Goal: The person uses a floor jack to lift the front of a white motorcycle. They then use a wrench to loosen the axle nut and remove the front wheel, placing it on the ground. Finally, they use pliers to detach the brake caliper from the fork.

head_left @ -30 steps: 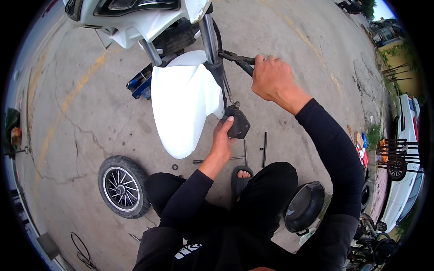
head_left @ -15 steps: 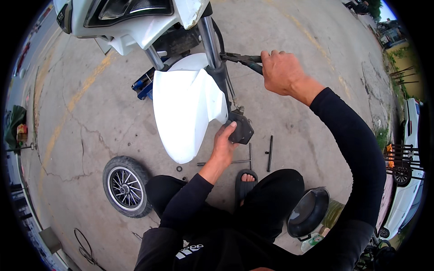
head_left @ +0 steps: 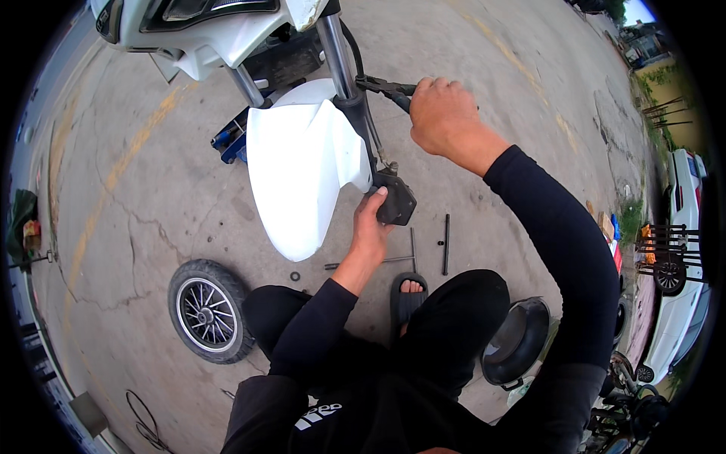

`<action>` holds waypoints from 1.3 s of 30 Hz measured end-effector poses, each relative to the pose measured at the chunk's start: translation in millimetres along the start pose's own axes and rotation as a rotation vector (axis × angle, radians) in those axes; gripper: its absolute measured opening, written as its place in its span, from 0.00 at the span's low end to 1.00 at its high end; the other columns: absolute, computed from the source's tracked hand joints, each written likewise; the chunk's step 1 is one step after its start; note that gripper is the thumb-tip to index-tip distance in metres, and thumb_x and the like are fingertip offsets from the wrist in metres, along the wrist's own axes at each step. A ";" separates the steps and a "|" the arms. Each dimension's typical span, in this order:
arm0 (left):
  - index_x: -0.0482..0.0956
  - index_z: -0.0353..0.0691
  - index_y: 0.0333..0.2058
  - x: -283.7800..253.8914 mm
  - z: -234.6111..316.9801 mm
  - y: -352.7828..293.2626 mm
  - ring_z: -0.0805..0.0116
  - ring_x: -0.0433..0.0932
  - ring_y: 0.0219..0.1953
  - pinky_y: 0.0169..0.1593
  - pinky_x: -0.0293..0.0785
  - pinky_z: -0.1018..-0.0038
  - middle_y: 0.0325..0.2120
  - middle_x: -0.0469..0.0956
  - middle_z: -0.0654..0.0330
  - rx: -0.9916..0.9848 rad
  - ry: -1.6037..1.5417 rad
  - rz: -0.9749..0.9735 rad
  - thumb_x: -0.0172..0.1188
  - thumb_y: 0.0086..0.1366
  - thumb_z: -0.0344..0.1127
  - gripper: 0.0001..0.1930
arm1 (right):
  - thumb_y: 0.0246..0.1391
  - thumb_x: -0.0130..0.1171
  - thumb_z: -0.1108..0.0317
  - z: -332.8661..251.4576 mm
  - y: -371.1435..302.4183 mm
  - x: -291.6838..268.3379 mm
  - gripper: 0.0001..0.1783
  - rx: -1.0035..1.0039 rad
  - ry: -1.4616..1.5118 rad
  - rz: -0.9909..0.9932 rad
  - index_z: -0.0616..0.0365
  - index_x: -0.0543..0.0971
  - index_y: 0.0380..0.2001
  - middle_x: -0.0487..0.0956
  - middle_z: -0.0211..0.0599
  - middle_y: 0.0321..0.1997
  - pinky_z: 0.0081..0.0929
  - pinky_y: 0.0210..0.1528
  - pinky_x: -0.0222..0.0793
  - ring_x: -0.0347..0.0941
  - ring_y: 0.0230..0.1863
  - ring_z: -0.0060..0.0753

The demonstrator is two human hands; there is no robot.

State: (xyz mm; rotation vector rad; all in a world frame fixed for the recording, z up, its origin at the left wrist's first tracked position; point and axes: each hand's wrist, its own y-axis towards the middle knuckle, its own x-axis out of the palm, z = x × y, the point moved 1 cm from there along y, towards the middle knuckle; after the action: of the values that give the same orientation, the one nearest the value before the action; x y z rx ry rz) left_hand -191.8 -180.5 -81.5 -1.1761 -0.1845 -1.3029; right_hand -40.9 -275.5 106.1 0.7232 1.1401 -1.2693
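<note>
A white scooter's front end fills the upper left, with a white front fender (head_left: 299, 178) between its fork legs (head_left: 338, 57). My right hand (head_left: 445, 117) is closed round the handles of dark pliers (head_left: 386, 86). The pliers' jaws meet the black hose or its bracket beside the right fork leg; their exact grip is too small to tell. Lower down, my left hand (head_left: 370, 231) holds a black brake caliper (head_left: 397, 200) at the bottom of that leg, thumb on its near face. A thin line runs down to the caliper.
A detached wheel (head_left: 208, 312) lies at left. T-shaped wrench (head_left: 393, 260), dark rod (head_left: 446, 246) and small ring (head_left: 295, 276) lie on the concrete by my sandal (head_left: 408, 299). A black basin (head_left: 516, 340) sits by my right knee. A blue jack (head_left: 231, 140) stands behind the fender.
The whole view has shifted, so the scooter sits slightly higher and further left. My right hand is a little nearer the fork, still on the pliers. My left hand keeps hold of the caliper.
</note>
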 end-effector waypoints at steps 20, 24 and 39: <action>0.77 0.42 0.54 -8.5 5.2 1.8 0.65 0.78 0.54 0.55 0.73 0.58 0.51 0.80 0.60 0.007 0.059 0.016 0.60 0.68 0.48 0.22 | 0.53 0.54 0.72 49.2 37.9 21.6 0.13 -0.310 0.090 0.100 0.66 0.73 0.41 0.80 0.53 0.37 0.50 0.42 0.74 0.78 0.39 0.59; 0.76 0.39 0.53 -11.6 3.9 2.5 0.64 0.78 0.54 0.55 0.74 0.56 0.51 0.80 0.58 -0.005 0.074 0.024 0.60 0.68 0.47 0.22 | 0.53 0.54 0.72 60.0 47.6 21.8 0.13 -0.376 0.051 0.107 0.67 0.74 0.41 0.81 0.54 0.36 0.47 0.43 0.75 0.79 0.39 0.58; 0.76 0.37 0.52 -7.9 8.8 -2.4 0.62 0.79 0.52 0.57 0.74 0.55 0.49 0.80 0.57 0.021 0.070 0.038 0.60 0.67 0.47 0.22 | 0.53 0.55 0.74 86.1 92.9 33.4 0.10 -0.665 0.087 0.204 0.65 0.72 0.39 0.79 0.51 0.32 0.46 0.41 0.74 0.78 0.37 0.56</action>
State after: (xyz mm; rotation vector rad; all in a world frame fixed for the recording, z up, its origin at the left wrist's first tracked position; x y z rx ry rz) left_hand -192.2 -168.5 -81.5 -1.1092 -0.1237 -1.3034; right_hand 67.4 -346.8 87.3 0.3785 1.4150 -0.6257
